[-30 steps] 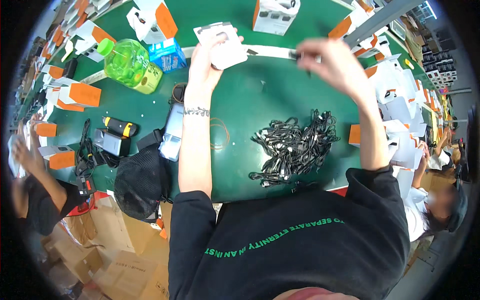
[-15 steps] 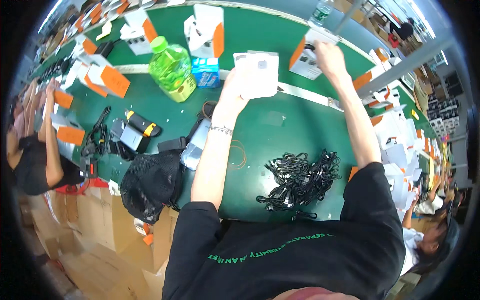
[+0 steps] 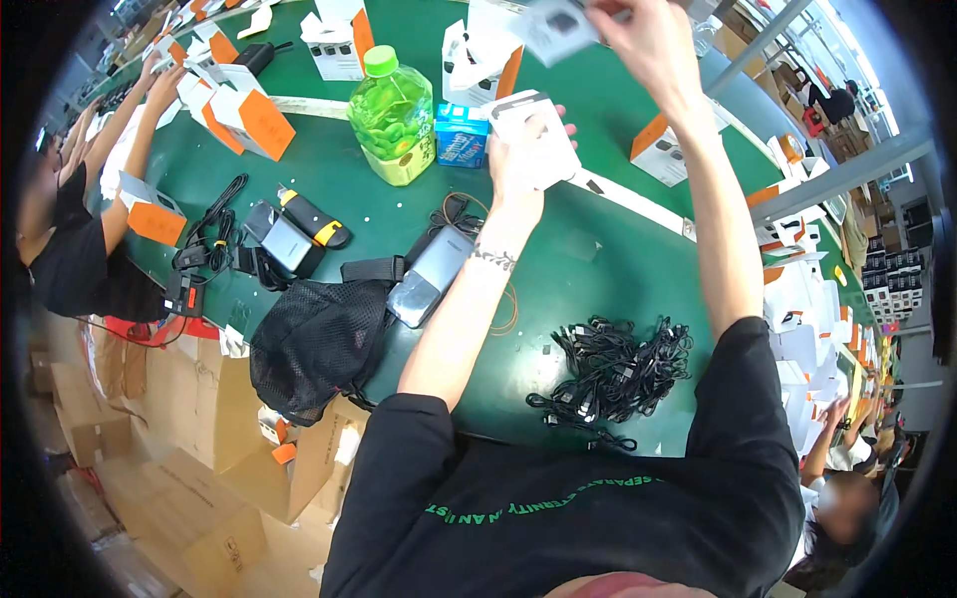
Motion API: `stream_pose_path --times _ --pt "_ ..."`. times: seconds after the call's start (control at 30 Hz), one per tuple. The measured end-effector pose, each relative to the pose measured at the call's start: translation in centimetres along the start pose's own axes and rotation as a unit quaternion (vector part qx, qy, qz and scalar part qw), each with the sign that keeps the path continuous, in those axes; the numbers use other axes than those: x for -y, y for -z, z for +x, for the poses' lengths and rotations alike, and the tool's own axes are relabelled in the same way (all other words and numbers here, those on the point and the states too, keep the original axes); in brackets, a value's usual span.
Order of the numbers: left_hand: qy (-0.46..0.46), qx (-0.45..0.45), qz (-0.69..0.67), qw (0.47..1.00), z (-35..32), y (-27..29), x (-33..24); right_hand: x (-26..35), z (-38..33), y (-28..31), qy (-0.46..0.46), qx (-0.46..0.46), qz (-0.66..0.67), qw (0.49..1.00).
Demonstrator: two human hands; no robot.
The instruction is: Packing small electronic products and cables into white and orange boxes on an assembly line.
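My left hand (image 3: 516, 169) is closed on a small stack of white cards (image 3: 538, 140), held above the green table beside a blue carton. Farther out, my right hand (image 3: 643, 45) pinches a thin pale sheet (image 3: 554, 32) with a dark print, blurred by motion. That sheet hangs near an open white-and-orange box (image 3: 480, 68), which has white material inside. Another white-and-orange box (image 3: 660, 154) stands to the right, below my right wrist. A heap of black cables (image 3: 618, 369) lies on the table between my forearms.
A green-capped bottle (image 3: 392, 125) and blue carton (image 3: 462, 138) stand left of my left hand. Nearer lie a black mesh bag (image 3: 317, 344), a grey phone-like device (image 3: 434, 279) and a yellow-black tool (image 3: 314, 219). A metal post (image 3: 827, 179) rises at right. Co-workers sit on both sides.
My right hand has left the right-hand box and moved left, now with the pale sheet in its fingers. The card stack in my left hand has tilted. The whole view has shifted.
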State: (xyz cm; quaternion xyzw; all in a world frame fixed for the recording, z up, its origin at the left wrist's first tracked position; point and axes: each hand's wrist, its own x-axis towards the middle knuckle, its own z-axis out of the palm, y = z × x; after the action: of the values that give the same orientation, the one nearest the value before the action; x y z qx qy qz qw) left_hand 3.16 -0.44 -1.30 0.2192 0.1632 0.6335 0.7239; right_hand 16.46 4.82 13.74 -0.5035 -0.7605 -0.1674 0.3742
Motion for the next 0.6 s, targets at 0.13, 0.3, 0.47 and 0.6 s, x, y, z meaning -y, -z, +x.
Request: stream_pose_path --times 0.13,0.3,0.47,0.6 --pt "0.071 -0.013 0.010 0.997 -0.2 0.8 1.5 2.4 3.1 -3.6 0.094 -0.082 0.148 0.981" --pt "0.054 -0.040 0.007 0.998 0.1 1.6 1.7 1.1 2.5 -12.0 0.076 0.086 -0.187 0.976" --pt "0.045 -0.048 -0.009 0.998 0.6 1.9 1.9 -0.7 1.0 -16.4 0.093 0.145 -0.233 0.957" --pt "0.051 -0.021 -0.048 0.997 1.4 0.3 3.2 -3.5 1.0 -17.4 -0.029 -0.089 -0.032 0.995"
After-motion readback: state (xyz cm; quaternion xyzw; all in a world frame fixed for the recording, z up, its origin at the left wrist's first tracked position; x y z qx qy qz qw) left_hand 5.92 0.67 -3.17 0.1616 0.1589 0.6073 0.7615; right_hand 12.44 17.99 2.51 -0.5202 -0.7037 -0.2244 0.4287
